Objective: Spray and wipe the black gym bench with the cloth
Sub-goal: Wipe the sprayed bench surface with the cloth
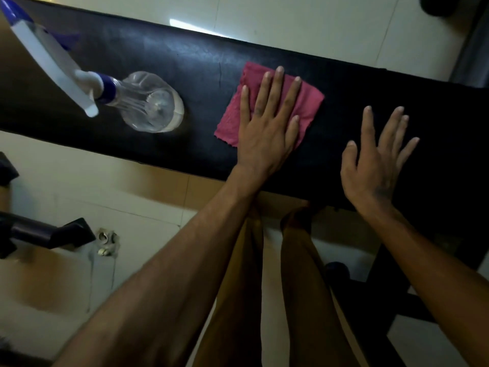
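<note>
left hand (pixel 267 131) flat on red cloth (pixel 307 102) atop black bench (pixel 185 64)

Pale tiled floor (pixel 304 25) lies beyond the hands and again nearer, to their left, with a tan patch (pixel 39 282). A bright light reflection (pixel 195 29) shows on it. Dark equipment (pixel 39 233) sits far left.

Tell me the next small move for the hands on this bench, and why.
Probably slide the left hand sideways along the bench, dragging the cloth. That hand already lies flat on the cloth, the bottle stands untouched beside it, and the right hand is open, holding nothing.
</note>
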